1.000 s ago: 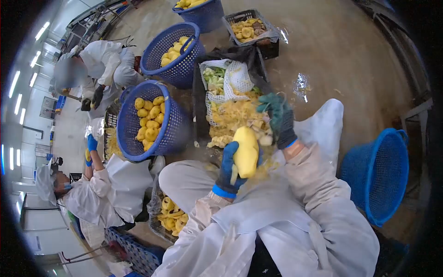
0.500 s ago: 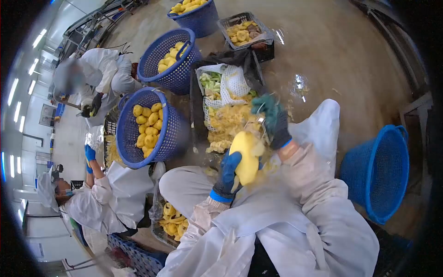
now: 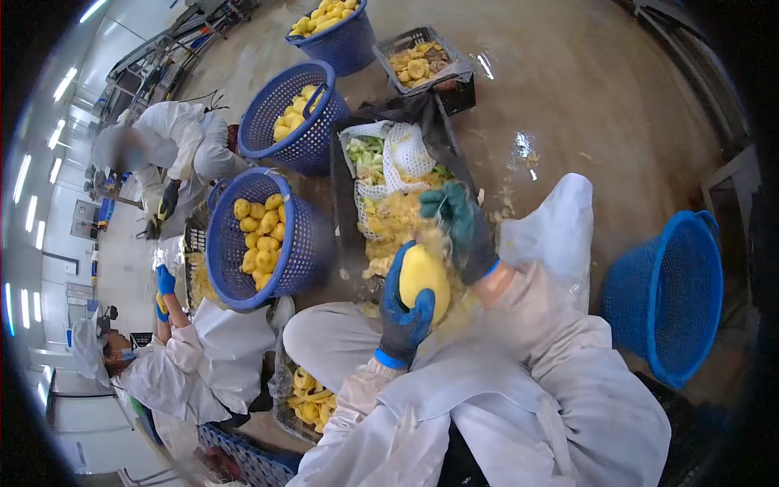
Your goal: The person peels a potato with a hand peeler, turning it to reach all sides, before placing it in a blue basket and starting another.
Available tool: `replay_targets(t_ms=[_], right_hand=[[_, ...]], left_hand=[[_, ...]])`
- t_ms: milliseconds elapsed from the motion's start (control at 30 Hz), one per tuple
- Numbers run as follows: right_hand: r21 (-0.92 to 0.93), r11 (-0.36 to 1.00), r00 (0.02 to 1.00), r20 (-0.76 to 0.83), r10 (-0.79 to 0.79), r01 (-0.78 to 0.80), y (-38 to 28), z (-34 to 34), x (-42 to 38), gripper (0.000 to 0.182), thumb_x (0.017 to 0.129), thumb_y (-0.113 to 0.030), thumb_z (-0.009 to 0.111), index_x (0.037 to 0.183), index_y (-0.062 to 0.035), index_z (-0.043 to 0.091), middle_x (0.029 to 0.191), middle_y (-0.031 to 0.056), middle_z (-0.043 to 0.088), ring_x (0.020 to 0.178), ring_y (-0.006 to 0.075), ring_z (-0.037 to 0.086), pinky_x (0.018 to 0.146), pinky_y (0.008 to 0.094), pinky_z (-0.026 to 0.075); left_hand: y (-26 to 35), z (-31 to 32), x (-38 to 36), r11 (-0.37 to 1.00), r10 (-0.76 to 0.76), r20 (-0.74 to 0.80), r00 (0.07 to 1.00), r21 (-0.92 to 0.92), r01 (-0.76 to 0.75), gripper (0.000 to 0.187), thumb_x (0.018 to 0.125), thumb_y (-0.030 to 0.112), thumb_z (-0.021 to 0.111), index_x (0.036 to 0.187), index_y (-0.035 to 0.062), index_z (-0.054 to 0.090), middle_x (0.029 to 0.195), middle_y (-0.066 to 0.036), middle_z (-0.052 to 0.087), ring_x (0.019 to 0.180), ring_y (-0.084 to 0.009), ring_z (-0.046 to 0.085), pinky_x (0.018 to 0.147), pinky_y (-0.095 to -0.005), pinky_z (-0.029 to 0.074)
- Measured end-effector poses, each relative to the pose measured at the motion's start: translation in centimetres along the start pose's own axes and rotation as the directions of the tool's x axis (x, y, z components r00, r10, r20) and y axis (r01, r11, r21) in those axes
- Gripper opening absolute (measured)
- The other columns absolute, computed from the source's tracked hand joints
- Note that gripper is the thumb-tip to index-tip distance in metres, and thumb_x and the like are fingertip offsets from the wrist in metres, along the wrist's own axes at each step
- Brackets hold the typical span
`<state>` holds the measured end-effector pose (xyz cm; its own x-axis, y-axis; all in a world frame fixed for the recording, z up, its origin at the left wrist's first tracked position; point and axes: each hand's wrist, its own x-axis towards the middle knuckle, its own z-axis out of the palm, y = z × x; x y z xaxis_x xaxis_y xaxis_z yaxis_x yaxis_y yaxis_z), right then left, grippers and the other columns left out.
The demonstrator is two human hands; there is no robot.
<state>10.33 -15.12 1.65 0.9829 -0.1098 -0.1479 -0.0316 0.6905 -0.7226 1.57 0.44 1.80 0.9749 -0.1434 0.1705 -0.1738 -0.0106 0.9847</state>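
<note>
My left hand (image 3: 402, 312), in a dark glove with blue, is closed around a large yellow fruit, likely a mango (image 3: 424, 282). The fruit is held tilted above my lap, its surface smooth and pale. My right hand (image 3: 464, 227), in a green and dark glove, is closed just above and right of the fruit. What looks like a metal peeler is in it, mostly hidden by the fingers and blur. Below and beyond both hands is a black crate (image 3: 345, 219) with yellow peelings (image 3: 393, 219), green scraps and white foam netting (image 3: 406, 150).
Blue baskets of yellow fruit (image 3: 304, 235) (image 3: 331, 134) (image 3: 345, 53) stand left and ahead. Another blue basket (image 3: 661, 300) is at right. Crates of peelings (image 3: 422, 69) (image 3: 308, 402) sit ahead and by my left leg. Two people (image 3: 191, 345) (image 3: 182, 138) work at left.
The fruit has turned in my left hand and now sits more upright. My right hand has shifted slightly left and down, closer over the fruit's upper end.
</note>
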Motion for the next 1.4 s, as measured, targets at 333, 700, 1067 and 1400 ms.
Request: replay_targets(t_ms=[333, 700, 1067, 1400], right_hand=[[0.081, 0.994, 0.985, -0.163, -0.057, 0.071, 1.3, -1.0, 2.1, 0.036, 0.094, -0.038, 0.052, 0.096, -0.0025, 0.058, 0.086, 0.0072, 0.063, 0.074, 0.0143, 0.058, 0.072, 0.0266, 0.046], [-0.299, 0.903, 0.943, 0.223, -0.246, 0.307, 2.1, -1.4, 2.0, 0.026, 0.092, -0.026, 0.055, 0.098, -0.0012, 0.058, 0.085, 0.0101, 0.064, 0.075, 0.0203, 0.062, 0.07, 0.0335, 0.052], [-0.271, 0.941, 0.969, 0.192, -0.156, 0.205, 0.9, -0.9, 1.6, 0.029, 0.096, -0.029, 0.048, 0.098, -0.0022, 0.058, 0.089, 0.0068, 0.062, 0.075, 0.0139, 0.059, 0.068, 0.0264, 0.049], [0.189, 0.97, 0.964, 0.244, 0.102, -0.15, 0.6, -1.6, 1.4, 0.037, 0.095, -0.034, 0.048, 0.104, 0.0001, 0.058, 0.093, 0.0093, 0.063, 0.081, 0.0164, 0.061, 0.076, 0.0306, 0.049]], left_hand=[[1.0, 0.1, 0.0, 0.997, 0.068, -0.061, 0.996, 0.042, -0.065, 0.067, 0.08, 0.022, 0.064, 0.135, -0.0044, 0.036, 0.134, -0.019, 0.044, 0.121, -0.0277, 0.046, 0.099, -0.037, 0.039], [2.6, 0.9, 0.5, 0.755, -0.294, 0.057, 0.954, -0.599, 0.268, 0.065, 0.081, 0.032, 0.061, 0.134, 0.0028, 0.036, 0.115, -0.016, 0.054, 0.095, -0.0269, 0.059, 0.077, -0.0405, 0.054], [2.7, -0.1, 0.6, 0.361, -0.448, 0.301, 0.842, -0.801, 0.478, 0.064, 0.083, 0.046, 0.051, 0.132, 0.0064, 0.041, 0.117, -0.016, 0.055, 0.088, -0.0295, 0.059, 0.069, -0.0399, 0.052], [1.7, -0.5, 1.9, 0.273, -0.493, 0.234, 0.838, -0.873, 0.404, 0.055, 0.088, 0.042, 0.049, 0.13, 0.0072, 0.043, 0.115, -0.016, 0.056, 0.093, -0.029, 0.06, 0.075, -0.0396, 0.052]])
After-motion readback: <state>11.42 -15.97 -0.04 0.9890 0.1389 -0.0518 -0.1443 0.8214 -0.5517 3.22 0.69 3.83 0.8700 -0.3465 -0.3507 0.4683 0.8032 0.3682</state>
